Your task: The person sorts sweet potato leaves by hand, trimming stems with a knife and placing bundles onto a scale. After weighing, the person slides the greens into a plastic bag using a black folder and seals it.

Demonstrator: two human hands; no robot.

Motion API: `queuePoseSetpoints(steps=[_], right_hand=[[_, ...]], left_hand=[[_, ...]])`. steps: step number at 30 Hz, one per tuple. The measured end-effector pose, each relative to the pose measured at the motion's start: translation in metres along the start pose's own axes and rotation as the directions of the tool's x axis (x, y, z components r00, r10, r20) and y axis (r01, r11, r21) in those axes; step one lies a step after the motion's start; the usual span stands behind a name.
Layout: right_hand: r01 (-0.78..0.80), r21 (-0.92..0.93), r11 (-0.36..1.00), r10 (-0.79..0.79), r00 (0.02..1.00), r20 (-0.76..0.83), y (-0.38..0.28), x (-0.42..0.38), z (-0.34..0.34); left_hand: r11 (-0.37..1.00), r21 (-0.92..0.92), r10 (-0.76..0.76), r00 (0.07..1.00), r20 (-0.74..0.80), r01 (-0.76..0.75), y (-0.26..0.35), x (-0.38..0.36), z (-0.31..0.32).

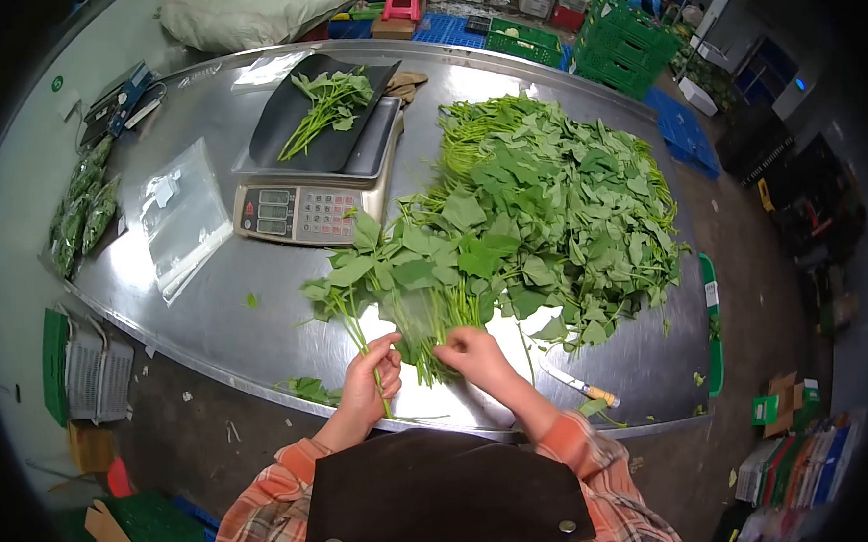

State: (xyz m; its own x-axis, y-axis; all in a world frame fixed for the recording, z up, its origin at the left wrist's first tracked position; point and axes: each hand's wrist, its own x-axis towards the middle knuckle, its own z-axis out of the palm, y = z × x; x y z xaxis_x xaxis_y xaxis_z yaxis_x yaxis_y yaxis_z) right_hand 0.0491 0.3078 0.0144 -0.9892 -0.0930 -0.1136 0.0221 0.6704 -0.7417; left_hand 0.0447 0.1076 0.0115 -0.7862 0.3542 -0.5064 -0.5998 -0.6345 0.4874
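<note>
My left hand (369,380) is closed around a few long green stems near the table's front edge, their leaves fanning out above it. My right hand (478,357) pinches at the stem ends of the leafy greens (471,235) lying in front of me. Behind these, a large heap of the same greens (587,194) spreads over the right side of the table. A knife (579,381) with a yellowish handle lies to the right of my right hand. A digital scale (303,211) carries a black tray (268,132) with a small bunch of greens (332,105) on it.
Clear plastic bags (186,220) lie left of the scale on the steel table (260,319). Bagged greens (85,206) sit at the left edge. Green crates (628,45) and a pink stool (401,6) stand beyond; a white sack (254,15) is at the back.
</note>
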Motion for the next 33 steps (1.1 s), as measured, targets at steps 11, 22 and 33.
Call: queuePoseSetpoints(steps=[11, 22, 33], right_hand=[[0.315, 0.053, 0.948, -0.318, 0.946, 0.063, -0.020, -0.037, -0.004], [-0.145, 0.653, 0.744, 0.112, 0.989, 0.091, -0.015, -0.060, 0.034], [-0.021, -0.335, 0.942, -0.054, 0.976, -0.212, -0.017, -0.021, 0.066]], left_hand=[[0.946, 0.323, -0.037, 0.999, -0.021, 0.042, -0.002, -0.008, 0.026], [0.962, 0.271, -0.055, 0.996, 0.067, 0.035, -0.011, -0.028, -0.001], [0.999, -0.053, -0.003, 0.999, -0.052, 0.000, 0.040, -0.013, -0.053]])
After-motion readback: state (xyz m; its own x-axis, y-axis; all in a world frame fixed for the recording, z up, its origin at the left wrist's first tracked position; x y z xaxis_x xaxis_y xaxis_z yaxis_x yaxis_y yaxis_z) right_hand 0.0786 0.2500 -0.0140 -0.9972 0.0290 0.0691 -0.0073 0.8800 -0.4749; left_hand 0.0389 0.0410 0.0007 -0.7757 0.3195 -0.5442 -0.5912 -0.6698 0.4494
